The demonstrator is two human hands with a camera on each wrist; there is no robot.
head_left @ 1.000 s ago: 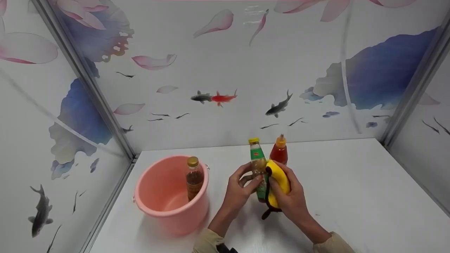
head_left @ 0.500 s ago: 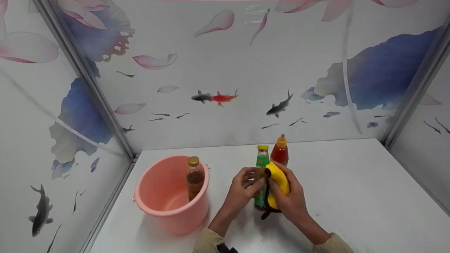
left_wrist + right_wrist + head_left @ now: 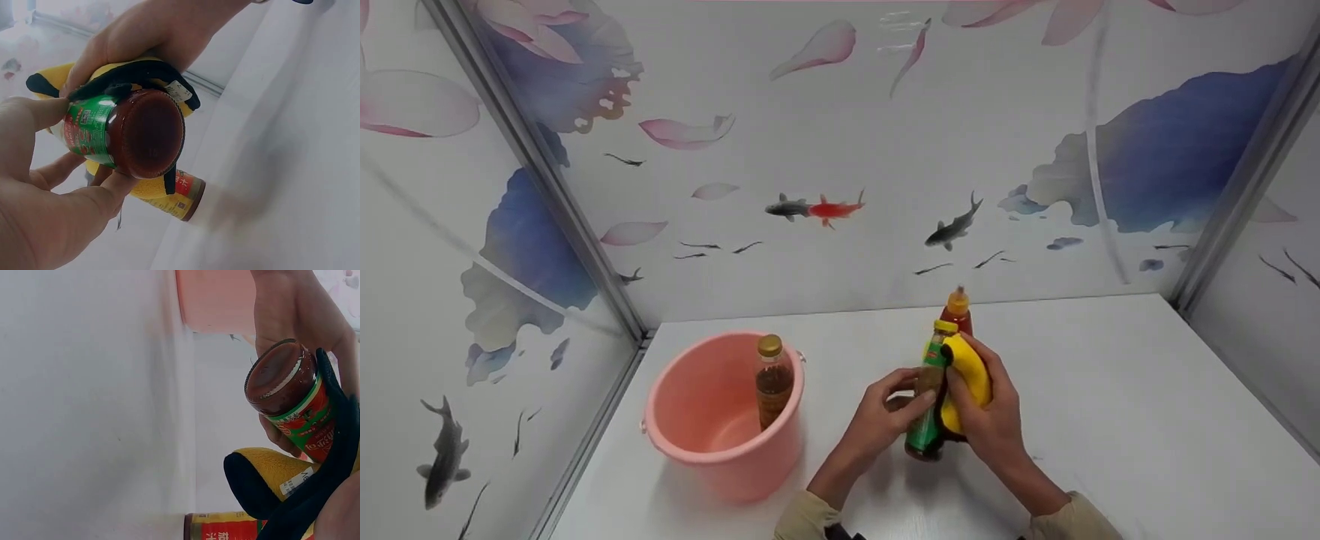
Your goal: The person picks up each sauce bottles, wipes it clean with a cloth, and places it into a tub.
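Green-labelled bottle [image 3: 928, 421]: tilted, its cap [image 3: 946, 327] toward the far edge of the bench [image 3: 1125, 405], its base raised clear of the surface. The left hand [image 3: 879, 418] grips it between thumb and fingers. The right hand's [image 3: 994, 414] fingers are curled round a dark-edged yellow plush piece [image 3: 970, 375], which touches the bottle's side. Behind, a red sauce bottle [image 3: 966, 321] stands near the far edge. Toward the left edge, a pink bucket [image 3: 757, 476] holds a gold-capped bottle [image 3: 774, 388].
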